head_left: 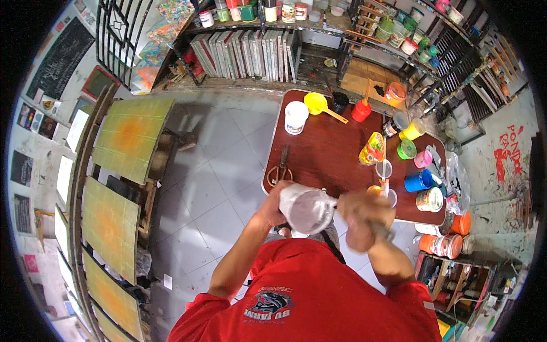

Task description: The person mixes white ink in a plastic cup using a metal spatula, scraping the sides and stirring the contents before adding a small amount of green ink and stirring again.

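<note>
My left hand (273, 208) grips a translucent whitish plastic container (307, 210), tilted with its round end facing up toward me. My right hand (367, 219) is beside it at the container's right, motion-blurred and closed around a narrow object too smeared to identify. Just beyond the container, scissors (280, 174) lie on the dark red-brown table (325, 159). A white tub (295, 118), a yellow cup (315, 104) with a wooden stick, a red pot (361, 112) and a yellow pouch (371, 149) stand farther back on it.
Paint tubs (421, 179) crowd the table's right side, with orange jars (441, 245) below. Panels on a rack (111, 222) line the left, beside grey floor tiles (211, 171). Shelves (325, 23) of containers and stacked frames (245, 54) run along the back.
</note>
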The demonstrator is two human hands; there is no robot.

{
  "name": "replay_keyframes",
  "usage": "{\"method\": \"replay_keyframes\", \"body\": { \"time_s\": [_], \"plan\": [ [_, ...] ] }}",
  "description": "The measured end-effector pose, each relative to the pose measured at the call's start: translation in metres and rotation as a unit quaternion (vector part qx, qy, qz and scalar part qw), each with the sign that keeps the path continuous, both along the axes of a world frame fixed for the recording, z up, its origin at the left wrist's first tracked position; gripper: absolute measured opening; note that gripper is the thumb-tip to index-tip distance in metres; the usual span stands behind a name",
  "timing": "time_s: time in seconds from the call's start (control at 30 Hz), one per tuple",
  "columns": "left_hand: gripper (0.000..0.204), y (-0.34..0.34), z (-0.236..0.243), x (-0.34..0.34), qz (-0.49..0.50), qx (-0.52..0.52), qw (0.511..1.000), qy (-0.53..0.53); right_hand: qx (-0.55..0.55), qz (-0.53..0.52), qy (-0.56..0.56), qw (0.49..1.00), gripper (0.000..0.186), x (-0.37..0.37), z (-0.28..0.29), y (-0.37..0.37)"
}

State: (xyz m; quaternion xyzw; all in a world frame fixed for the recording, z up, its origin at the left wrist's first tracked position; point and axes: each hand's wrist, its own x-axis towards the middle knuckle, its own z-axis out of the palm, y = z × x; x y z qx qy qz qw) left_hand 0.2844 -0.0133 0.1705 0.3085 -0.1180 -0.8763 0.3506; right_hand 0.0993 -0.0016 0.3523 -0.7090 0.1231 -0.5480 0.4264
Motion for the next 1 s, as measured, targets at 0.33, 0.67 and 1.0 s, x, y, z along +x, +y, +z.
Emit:
{"method": "replay_keyframes", "body": {
  "time_s": [0.33, 0.67, 1.0],
  "plan": [
    [0.053, 0.004, -0.015, -0.011, 0.009, 0.014, 1.0, 0.021, 0.022, -0.1, -0.023, 0.995, 0.035, -0.004, -0.025, 0.001],
    [0.045, 0.005, -0.003, -0.01, 0.004, 0.056, 0.996, 0.072, -0.019, 0.055, -0.013, 0.998, 0.024, 0.008, -0.019, 0.012],
    [0.048, 0.0, -0.004, 0.013, -0.015, -0.001, 0.99, 0.142, -0.018, 0.154, -0.006, 0.988, 0.02, 0.021, -0.009, 0.027]
  ]
}}
